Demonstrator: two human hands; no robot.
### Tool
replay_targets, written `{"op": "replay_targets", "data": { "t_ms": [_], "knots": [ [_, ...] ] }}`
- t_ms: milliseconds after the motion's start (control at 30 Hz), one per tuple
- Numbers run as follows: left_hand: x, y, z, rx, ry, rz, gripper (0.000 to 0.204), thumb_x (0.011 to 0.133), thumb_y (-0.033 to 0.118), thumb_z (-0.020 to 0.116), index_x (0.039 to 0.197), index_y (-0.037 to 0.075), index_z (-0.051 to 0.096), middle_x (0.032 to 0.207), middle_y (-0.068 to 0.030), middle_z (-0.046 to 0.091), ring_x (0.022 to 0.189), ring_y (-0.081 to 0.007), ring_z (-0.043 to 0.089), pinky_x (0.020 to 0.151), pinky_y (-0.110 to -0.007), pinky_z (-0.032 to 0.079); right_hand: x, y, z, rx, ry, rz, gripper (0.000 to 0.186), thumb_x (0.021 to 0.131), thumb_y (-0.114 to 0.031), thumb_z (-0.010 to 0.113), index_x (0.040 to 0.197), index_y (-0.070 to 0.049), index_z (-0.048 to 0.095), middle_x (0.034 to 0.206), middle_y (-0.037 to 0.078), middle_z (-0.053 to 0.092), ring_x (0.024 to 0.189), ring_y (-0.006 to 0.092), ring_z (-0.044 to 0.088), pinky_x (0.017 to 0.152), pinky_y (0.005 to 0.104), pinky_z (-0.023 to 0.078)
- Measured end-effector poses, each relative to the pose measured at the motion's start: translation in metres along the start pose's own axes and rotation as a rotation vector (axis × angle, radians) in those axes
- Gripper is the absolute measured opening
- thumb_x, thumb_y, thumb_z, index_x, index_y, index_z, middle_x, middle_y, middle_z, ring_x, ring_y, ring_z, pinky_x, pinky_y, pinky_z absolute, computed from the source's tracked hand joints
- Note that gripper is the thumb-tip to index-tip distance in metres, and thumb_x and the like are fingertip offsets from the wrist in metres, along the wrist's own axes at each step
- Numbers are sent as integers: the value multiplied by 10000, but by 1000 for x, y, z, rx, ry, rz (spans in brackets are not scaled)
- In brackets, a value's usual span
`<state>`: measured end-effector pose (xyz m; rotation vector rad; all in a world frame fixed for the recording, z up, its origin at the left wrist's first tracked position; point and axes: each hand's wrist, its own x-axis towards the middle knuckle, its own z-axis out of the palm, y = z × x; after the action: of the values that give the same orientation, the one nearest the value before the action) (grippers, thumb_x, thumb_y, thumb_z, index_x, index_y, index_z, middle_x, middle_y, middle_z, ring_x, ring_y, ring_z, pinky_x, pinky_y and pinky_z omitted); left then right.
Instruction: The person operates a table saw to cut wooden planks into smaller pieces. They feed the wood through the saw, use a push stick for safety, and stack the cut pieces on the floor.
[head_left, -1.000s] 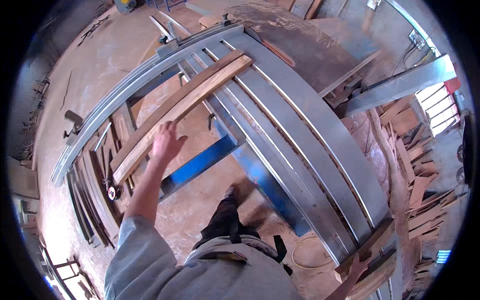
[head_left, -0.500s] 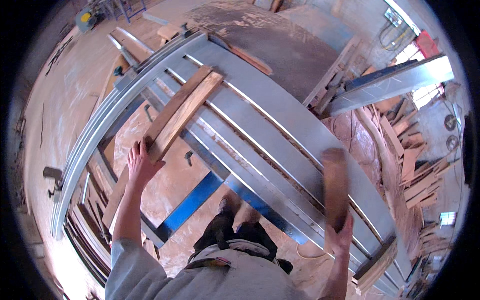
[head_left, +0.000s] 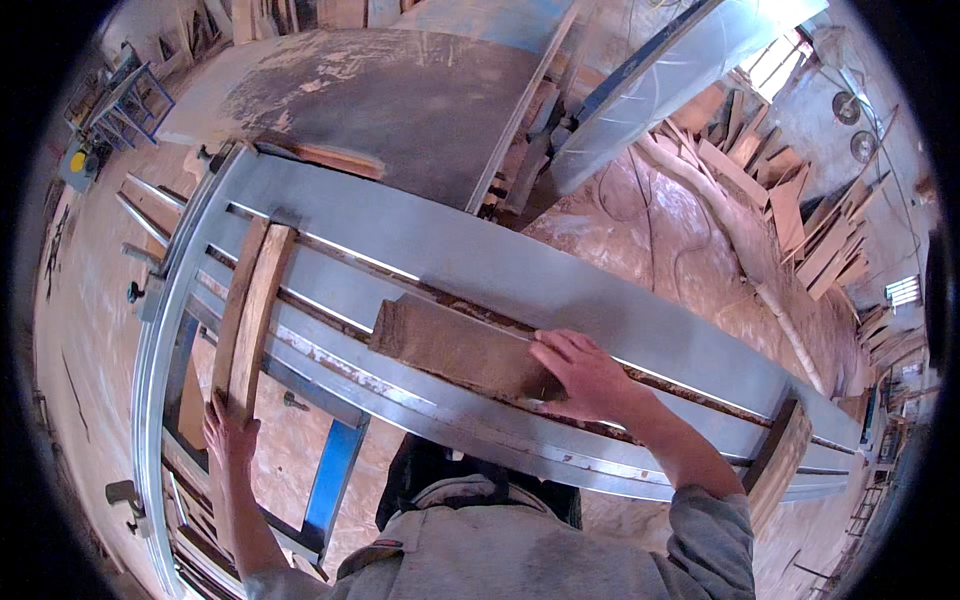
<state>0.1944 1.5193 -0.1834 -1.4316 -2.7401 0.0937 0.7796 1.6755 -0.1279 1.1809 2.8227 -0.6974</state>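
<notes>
My left hand (head_left: 230,436) grips the lower part of a long wooden plank (head_left: 262,315) made up of two strips, which lies across the slotted grey metal table (head_left: 660,330) at the left. A short, thick, rough brown board (head_left: 440,340) lies lengthwise along the slots in the middle, and my right hand (head_left: 580,375) holds its right end, fingers over the upper edge. Another wooden piece (head_left: 780,460) rests crosswise near the table's right end.
A fence rail with clamps (head_left: 170,320) runs along the left. Behind are a dark sheet surface (head_left: 380,100), an upright metal beam (head_left: 640,100), scrap boards (head_left: 800,210) at the right and a long pole (head_left: 730,230) on the floor. A blue-framed machine (head_left: 125,105) stands at far left.
The view has turned. My right hand has moved from the table's right end toward the middle, bringing the short board along and turning it lengthwise. My left hand now grips the long plank.
</notes>
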Motion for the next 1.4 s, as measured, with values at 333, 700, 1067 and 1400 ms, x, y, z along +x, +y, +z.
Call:
{"op": "replay_targets", "data": {
  "t_ms": [333, 700, 1067, 1400],
  "knots": [
    [62, 196, 12, -538, 73, 765, 493, 813, 82, 687, 1280, 15, 544, 1384, -201, 507, 1316, -380, 461, 1099, -468, 394, 5, 182, -185, 247, 951, 634, 559, 1056, -346, 433, 1498, -14, 347, 1543, 168, 356, 1416, 288, 357, 1163, 382, 294],
    [79, 243, 18, -539, 98, 723, 421, 843, 160, 642, 1233, 12, 587, 1333, -162, 529, 1301, -341, 465, 1093, -451, 398, 117, 271, -292, 873, 1371, 451, 611, 1031, -449, 466, 1448, -6, 416, 1465, 147, 451, 1337, 261, 445, 1106, 430, 348],
    [81, 252, 6, -503, 90, 743, 470, 749, 97, 685, 1195, -16, 590, 1285, -197, 542, 1247, -394, 499, 1050, -497, 415, 125, 257, -293, 723, 1346, 459, 486, 1002, -370, 555, 1301, 12, 572, 1188, 112, 649, 1036, 219, 626, 866, 384, 499],
    [79, 260, 6, -413, 114, 781, 527, 698, 85, 700, 1206, 7, 584, 1293, -212, 519, 1239, -425, 495, 1042, -518, 428, 188, 188, -307, 148, 1347, 346, 472, 944, -331, 658, 1181, 61, 545, 1056, 138, 630, 980, 207, 601, 876, 337, 476]
  ]
}}
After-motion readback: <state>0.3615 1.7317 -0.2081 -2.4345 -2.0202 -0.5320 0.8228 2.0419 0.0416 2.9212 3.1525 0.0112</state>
